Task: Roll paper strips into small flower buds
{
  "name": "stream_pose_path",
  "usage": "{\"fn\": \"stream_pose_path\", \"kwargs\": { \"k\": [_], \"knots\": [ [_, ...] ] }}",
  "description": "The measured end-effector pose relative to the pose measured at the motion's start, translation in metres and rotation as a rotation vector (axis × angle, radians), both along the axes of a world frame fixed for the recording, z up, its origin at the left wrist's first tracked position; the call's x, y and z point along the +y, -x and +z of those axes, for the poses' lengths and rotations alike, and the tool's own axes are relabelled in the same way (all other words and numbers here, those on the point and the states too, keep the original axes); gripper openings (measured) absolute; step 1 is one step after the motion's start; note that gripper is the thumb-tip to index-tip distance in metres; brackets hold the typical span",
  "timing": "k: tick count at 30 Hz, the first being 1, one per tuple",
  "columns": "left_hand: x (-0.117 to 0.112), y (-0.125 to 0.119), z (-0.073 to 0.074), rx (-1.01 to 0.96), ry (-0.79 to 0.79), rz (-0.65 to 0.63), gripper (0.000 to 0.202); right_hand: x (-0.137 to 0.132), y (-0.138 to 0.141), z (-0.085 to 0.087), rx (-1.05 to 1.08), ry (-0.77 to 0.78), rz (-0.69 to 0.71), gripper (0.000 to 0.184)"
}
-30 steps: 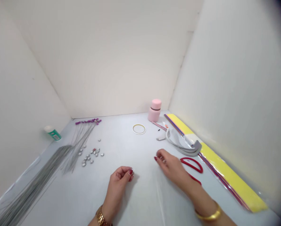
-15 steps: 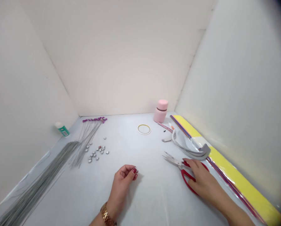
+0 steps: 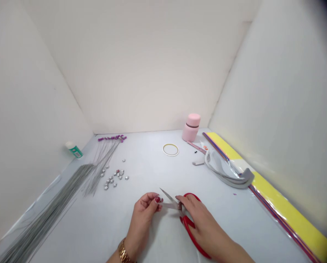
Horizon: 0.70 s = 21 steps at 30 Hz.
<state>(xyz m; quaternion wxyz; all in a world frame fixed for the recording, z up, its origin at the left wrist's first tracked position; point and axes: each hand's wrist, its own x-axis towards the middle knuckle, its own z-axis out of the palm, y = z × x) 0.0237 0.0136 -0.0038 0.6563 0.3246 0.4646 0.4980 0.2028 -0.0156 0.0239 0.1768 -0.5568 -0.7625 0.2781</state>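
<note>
My left hand, with a gold watch band at the wrist, is closed in a pinch at the table's near middle. A tiny pale bit shows at its fingertips, too small to name. In my right hand are red-handled scissors. Their blades are spread apart and point left, the lower one reaching my left fingertips. To the left of my hands lie several small silver stars, with one reddish one among them.
Bundled grey wires run along the left side; purple-tipped stems lie behind. A glue stick is at far left. Further back are a ring, a pink flask and a pink ruler. Grey strips and yellow sheets lie right.
My right hand has lifted the scissors off the table and brought them left to my left fingertips, blades spread. My left hand stays pinched in nearly the same place.
</note>
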Motion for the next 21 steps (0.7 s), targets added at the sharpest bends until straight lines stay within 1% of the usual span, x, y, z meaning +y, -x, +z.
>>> {"fn": "stream_pose_path", "kwargs": {
  "k": [7, 15, 21],
  "knots": [
    [-0.003, -0.001, 0.005, 0.007, -0.028, -0.078, 0.011, 0.000, 0.011, 0.002, 0.033, 0.012, -0.009, 0.037],
    [-0.004, 0.000, 0.005, 0.023, -0.048, -0.079, 0.009, 0.000, 0.012, 0.002, 0.065, -0.005, -0.015, 0.033],
    [-0.003, 0.000, 0.006, 0.016, -0.055, -0.085, 0.011, 0.001, 0.012, 0.004, 0.070, 0.012, 0.006, 0.032]
  ]
}}
